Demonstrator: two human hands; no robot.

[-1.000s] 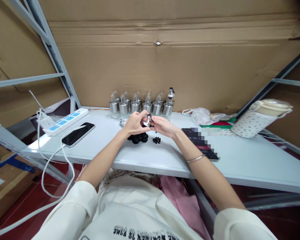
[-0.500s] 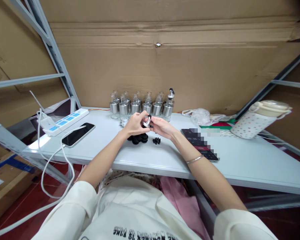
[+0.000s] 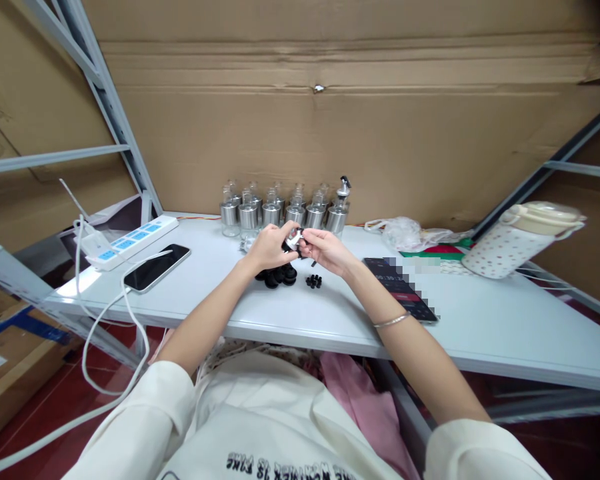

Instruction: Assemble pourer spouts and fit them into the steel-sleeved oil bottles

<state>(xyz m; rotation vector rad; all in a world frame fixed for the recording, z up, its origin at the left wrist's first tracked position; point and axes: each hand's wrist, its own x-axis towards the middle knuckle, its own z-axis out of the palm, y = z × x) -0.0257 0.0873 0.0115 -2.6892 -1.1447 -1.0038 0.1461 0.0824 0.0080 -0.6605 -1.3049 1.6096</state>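
both hands, left hand [image 3: 269, 248] and right hand [image 3: 325, 251], pinch a half-hidden small metal cap [image 3: 294, 239]; glass bottles [image 3: 280, 212] at 12 o'clock, contents unclear.

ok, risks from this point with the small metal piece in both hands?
1. The small metal cap is pinched only by fingertips of the left hand and right hand; a slip could drop it.
2. The loose black parts right below may scatter if bumped.
3. The row of glass bottles stands close behind; a hand reaching back could topple some.

Shiny metal spout cap [image 3: 293, 240], seemingly glass bottles [image 3: 280, 212], matt black plugs [image 3: 278, 275], rough cardboard [image 3: 330, 133]
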